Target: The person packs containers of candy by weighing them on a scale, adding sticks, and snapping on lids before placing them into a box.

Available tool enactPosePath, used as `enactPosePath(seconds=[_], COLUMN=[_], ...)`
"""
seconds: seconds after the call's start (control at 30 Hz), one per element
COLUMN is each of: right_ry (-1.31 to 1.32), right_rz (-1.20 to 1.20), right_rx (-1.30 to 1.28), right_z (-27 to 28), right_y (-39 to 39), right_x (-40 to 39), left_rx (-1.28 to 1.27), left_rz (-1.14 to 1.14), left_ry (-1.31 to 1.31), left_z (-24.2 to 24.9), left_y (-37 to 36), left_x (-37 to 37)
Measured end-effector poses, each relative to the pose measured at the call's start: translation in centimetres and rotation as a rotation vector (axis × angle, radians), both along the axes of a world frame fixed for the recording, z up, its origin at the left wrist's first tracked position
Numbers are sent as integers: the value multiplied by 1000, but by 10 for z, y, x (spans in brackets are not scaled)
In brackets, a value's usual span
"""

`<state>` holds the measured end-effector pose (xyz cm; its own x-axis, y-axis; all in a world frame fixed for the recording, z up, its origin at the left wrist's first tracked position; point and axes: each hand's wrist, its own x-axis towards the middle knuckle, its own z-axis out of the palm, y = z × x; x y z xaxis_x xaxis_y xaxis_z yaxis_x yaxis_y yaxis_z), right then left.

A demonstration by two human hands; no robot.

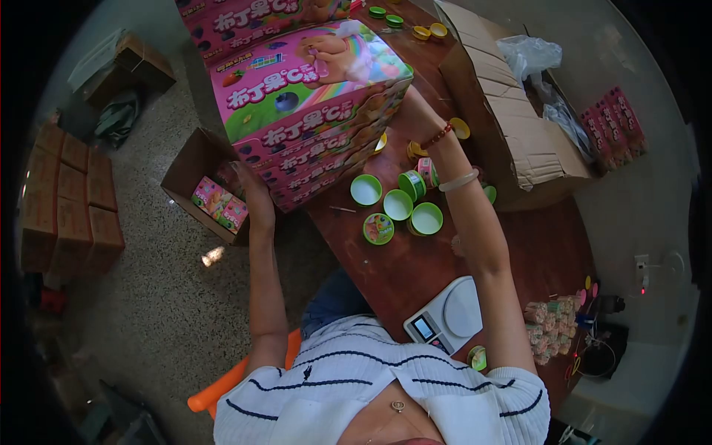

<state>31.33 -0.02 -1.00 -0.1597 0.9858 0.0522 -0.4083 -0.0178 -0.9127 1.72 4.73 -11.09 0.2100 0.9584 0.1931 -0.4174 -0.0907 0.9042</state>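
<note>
A stack of several pink candy boxes, printed with a cartoon bear, a rainbow and Chinese characters, is held up between my hands. My left hand presses against the lower left of the stack, its fingers partly hidden by the boxes. On the far right side, my right hand grips the stack, most of its fingers hidden behind it. More pink boxes rise behind at the top edge. Beneath the left hand, an open carton contains small pink packs.
Green-rimmed tubs and a white kitchen scale stand on the red-brown table. A large open carton with plastic bags is at right. Wrapped bundles lie near the table's right edge. Brown cartons are stacked at left.
</note>
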Motion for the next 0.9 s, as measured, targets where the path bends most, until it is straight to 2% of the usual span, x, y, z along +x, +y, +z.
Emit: enactPosePath(seconds=[0.07, 0.1, 0.17, 0.23, 0.27, 0.3, 0.33, 0.37, 0.4, 0.47, 0.5, 0.57, 0.6, 0.63, 0.67, 0.73, 0.77, 0.83, 0.9], right_ry=[18, 11, 6, -34, -171, -459, -854, -1140, -1283, -1219, -1295, -1340, -1136, -1245, -1174, -1043, -1033, -786, -672], right_rz=[-235, -310, -436, -606, -656, -670, -669, -677, -687, -722, -541, -592, -726, -1058, -1320, -1691, -1813, -1968, -1924], right_rx=[-25, -35, -28, -73, -95, -68, -2, 87, 175, 272, 123, -84, -279, -317, -454, -879, -999, -944, -1022], right_z=[6, 5, -8, 17, 13, 4, 1, 8, 9, 22, 47, 33, 42, 28, 12, 1, -13, -50, -65], right_y=[0, 1, 9, 1, 3, 1, -6, -27, -56, -164, -234, -337, -387, -438, -488, -576, -612, -649, -631], right_x=[-11, -12, -7, -37, -32, -27, -24, -27, -27, -45, -52, -33, -32, -33, -34, -74, -96, -150, -186], left_rx=[28, 28, 172, 295, 365, 409, 451, 693, 709, 746, 740, 818, 774, 726, 761, 867, 939, 955, 1011], left_rz=[-12, -11, 158, 273, 320, 377, 437, 563, 460, 505, 464, 16, -149, -312, -443, -650, -724, -818, -955], left_ry=[-201, -202, 60, 308, 445, 468, 492, 333, 285, 43, 27, 156, 296, 442, 473, 531, 558, 601, 523], left_z=[22, 12, -7, -3, 3, 34, 65, 66, 63, 59, 52, 39, 47, 56, 57, 55, 53, 56, 56], left_y=[-6, -2, 10, 9, 6, -18, -44, -45, -55, -73, -83, -115, -134, -151, -161, -178, -187, -211, -238], left_x=[4, 0, -6, -7, -8, -9, -10, -12, -15, -21, -8, 17, 34, 56, 77, 114, 129, 149, 169])
